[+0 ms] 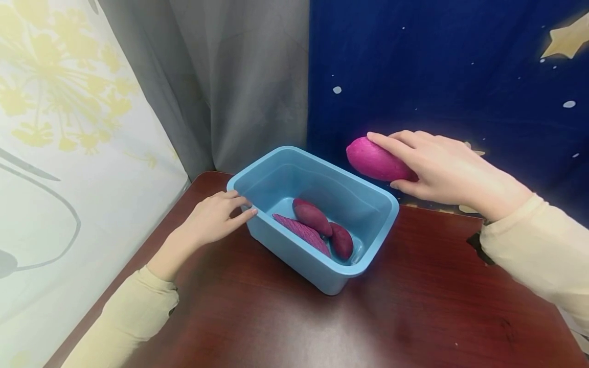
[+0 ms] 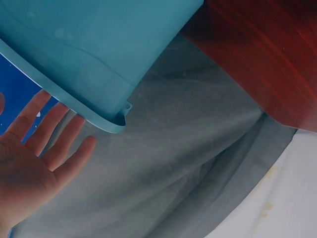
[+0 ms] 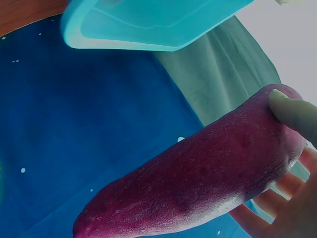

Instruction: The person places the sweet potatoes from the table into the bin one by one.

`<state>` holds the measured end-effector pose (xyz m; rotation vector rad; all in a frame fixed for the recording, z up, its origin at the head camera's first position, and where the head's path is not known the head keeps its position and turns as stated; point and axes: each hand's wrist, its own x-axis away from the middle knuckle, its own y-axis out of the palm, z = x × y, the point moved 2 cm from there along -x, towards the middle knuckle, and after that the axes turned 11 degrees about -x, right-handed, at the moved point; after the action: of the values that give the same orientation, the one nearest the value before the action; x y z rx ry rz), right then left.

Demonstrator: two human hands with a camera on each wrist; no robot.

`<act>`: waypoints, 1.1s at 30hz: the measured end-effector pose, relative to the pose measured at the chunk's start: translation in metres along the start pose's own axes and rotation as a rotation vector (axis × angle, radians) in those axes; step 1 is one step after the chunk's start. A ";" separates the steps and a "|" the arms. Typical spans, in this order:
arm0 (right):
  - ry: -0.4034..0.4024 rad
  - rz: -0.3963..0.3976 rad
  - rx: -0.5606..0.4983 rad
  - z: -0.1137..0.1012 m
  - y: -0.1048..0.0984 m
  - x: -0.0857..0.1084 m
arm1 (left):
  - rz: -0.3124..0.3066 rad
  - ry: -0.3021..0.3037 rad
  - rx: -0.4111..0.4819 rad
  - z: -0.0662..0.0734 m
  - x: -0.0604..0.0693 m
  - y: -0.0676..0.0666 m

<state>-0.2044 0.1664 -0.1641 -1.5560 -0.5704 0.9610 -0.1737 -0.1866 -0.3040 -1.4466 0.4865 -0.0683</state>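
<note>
My right hand (image 1: 442, 166) grips a purple sweet potato (image 1: 375, 158) in the air beside the far right side of a blue plastic bin (image 1: 294, 250). In the right wrist view the long sweet potato (image 3: 198, 173) lies between thumb and fingers. Three sweet potatoes sit on the bin's floor: a ridged one (image 1: 303, 235) along the near wall, a smooth one (image 1: 313, 216) behind it, and a darker one (image 1: 341, 240) to the right. With fingers fairly straight, my left hand (image 1: 211, 217) touches the bin's left rim; the left wrist view shows its fingertips against the rim (image 2: 74, 106).
The bin stands on a reddish-brown wooden table (image 1: 276, 327). Behind the table hang a grey curtain (image 1: 262, 76) and a dark blue cloth (image 1: 428, 66) with stars and dots. A white patterned panel (image 1: 69, 168) borders the left edge.
</note>
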 end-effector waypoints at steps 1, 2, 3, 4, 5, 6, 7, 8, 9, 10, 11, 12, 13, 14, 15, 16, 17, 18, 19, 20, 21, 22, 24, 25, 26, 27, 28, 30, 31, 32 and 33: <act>-0.006 0.001 -0.003 -0.001 0.000 -0.002 | 0.000 -0.001 -0.001 0.000 0.000 0.000; -0.010 0.000 -0.005 -0.001 0.001 -0.004 | 0.000 -0.002 0.000 0.000 0.000 0.000; -0.010 -0.003 -0.008 -0.002 0.001 -0.006 | 0.000 -0.003 0.000 0.000 0.000 0.000; -0.005 -0.009 -0.011 -0.002 0.002 -0.008 | 0.000 -0.004 0.001 0.000 0.000 0.000; 0.000 -0.017 -0.015 -0.003 0.002 -0.010 | -0.001 -0.005 0.000 0.000 0.000 0.000; 0.004 -0.024 -0.017 -0.004 0.003 -0.011 | -0.003 -0.005 -0.002 0.000 0.000 0.000; 0.009 -0.031 -0.021 -0.004 0.004 -0.013 | -0.004 -0.006 -0.003 0.000 0.000 0.000; 0.015 -0.038 -0.025 -0.005 0.004 -0.014 | -0.005 -0.006 -0.005 0.000 0.000 0.000; 0.021 -0.045 -0.028 -0.005 0.005 -0.016 | -0.006 -0.007 -0.006 0.001 0.000 -0.001; 0.026 -0.051 -0.030 -0.006 0.006 -0.017 | -0.008 -0.008 -0.006 0.001 0.000 -0.001; 0.035 -0.058 -0.034 -0.006 0.007 -0.019 | -0.009 -0.008 -0.006 0.001 -0.001 -0.001; 0.039 -0.063 -0.035 -0.007 0.007 -0.020 | -0.009 -0.007 -0.006 0.001 -0.001 -0.001; 0.044 -0.068 -0.037 -0.007 0.008 -0.022 | -0.009 -0.006 -0.004 0.002 -0.001 -0.002; 0.049 -0.074 -0.037 -0.008 0.010 -0.024 | -0.009 -0.005 -0.002 0.002 -0.001 -0.002; 0.053 -0.082 -0.038 -0.008 0.011 -0.026 | -0.010 -0.005 -0.001 0.002 -0.001 -0.002; 0.057 -0.089 -0.040 -0.009 0.012 -0.027 | -0.009 -0.003 0.001 0.002 -0.001 -0.002; 0.059 -0.095 -0.042 -0.010 0.013 -0.029 | -0.009 -0.002 0.000 0.002 -0.001 -0.002; 0.056 -0.099 -0.042 -0.010 0.015 -0.031 | -0.007 -0.001 -0.002 0.002 -0.001 -0.002; 0.053 -0.101 -0.042 -0.011 0.016 -0.032 | -0.007 0.000 -0.003 0.002 -0.001 -0.002; 0.051 -0.103 -0.043 -0.012 0.017 -0.034 | -0.006 0.000 -0.005 0.002 -0.001 -0.002; 0.047 -0.105 -0.045 -0.013 0.019 -0.035 | -0.005 0.002 -0.007 0.002 -0.001 -0.002; 0.045 -0.106 -0.047 -0.014 0.020 -0.037 | -0.005 0.002 -0.008 0.002 -0.002 -0.002; 0.032 -0.103 -0.050 -0.015 0.022 -0.040 | -0.005 0.003 -0.012 0.002 -0.002 -0.001; 0.025 -0.102 -0.051 -0.016 0.023 -0.042 | -0.005 0.003 -0.013 0.002 -0.002 -0.001; 0.019 -0.102 -0.054 -0.017 0.024 -0.043 | -0.005 0.003 -0.012 0.002 -0.002 -0.001; 0.017 -0.103 -0.058 -0.018 0.026 -0.045 | -0.005 0.003 -0.011 0.002 -0.002 -0.001; 0.014 -0.103 -0.063 -0.018 0.027 -0.046 | -0.005 0.002 -0.011 0.002 -0.002 -0.001; 0.009 -0.105 -0.073 -0.020 0.029 -0.049 | -0.005 0.002 -0.009 0.002 -0.002 -0.001; 0.008 -0.105 -0.077 -0.020 0.029 -0.051 | -0.006 0.001 -0.006 0.002 -0.002 -0.001; 0.006 -0.104 -0.082 -0.021 0.030 -0.052 | -0.006 0.001 -0.006 0.002 -0.002 -0.001; 0.003 -0.104 -0.088 -0.022 0.030 -0.054 | -0.007 0.000 -0.007 0.003 -0.002 -0.001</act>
<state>-0.2200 0.1045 -0.1792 -1.5894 -0.6934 0.8646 -0.1741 -0.1837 -0.3023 -1.4547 0.4826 -0.0725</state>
